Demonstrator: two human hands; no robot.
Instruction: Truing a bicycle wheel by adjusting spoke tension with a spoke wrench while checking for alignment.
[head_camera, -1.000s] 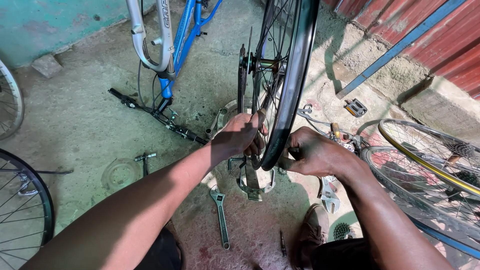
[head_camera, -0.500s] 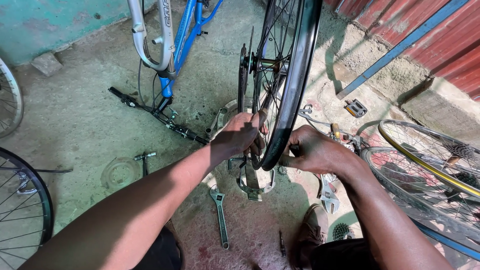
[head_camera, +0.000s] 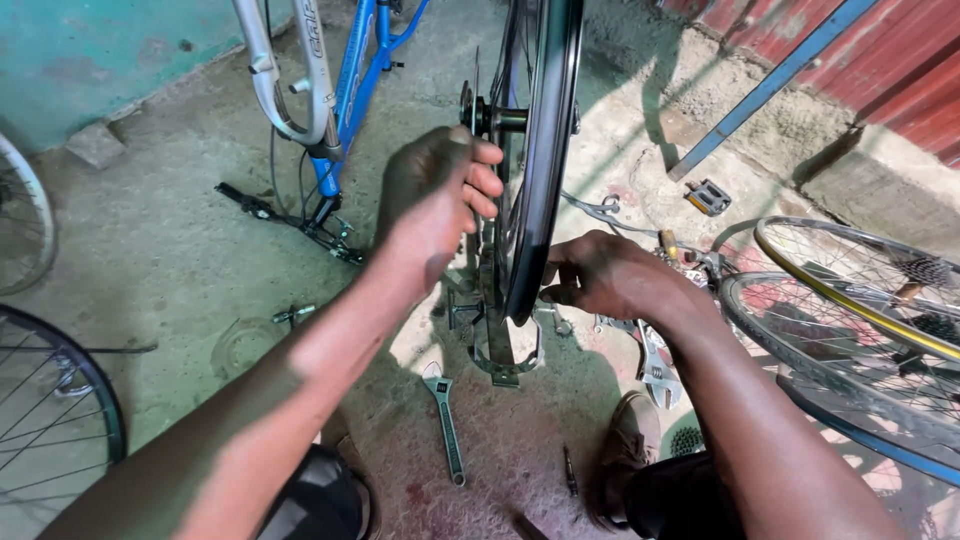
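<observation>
Head view: black bicycle wheel stands upright in centre frame, seen edge-on, its long axis running from the top edge down to the lower centre where the rim meets a metal stand on the floor. Left hand is left of the wheel, upper centre, level with the hub axle; fingers loosely curled, fingertips near the spokes just below the hub, gripping nothing that shows. Right hand is lower, on the right side of the rim, fingers closed at the rim's lower edge; whether it pinches a spoke or a small tool is hidden. So the wheel lies between the two hands: left hand nearer the hub, right hand nearer the bottom of the rim. Adjustable wrench lies on the floor in lower centre, handle pointing towards the bottom of frame, apart from both hands. Second wrench lies just under the right forearm. Blue bike frame upper left. Spare wheels stacked at right. Loose pedal on the concrete, upper right.
</observation>
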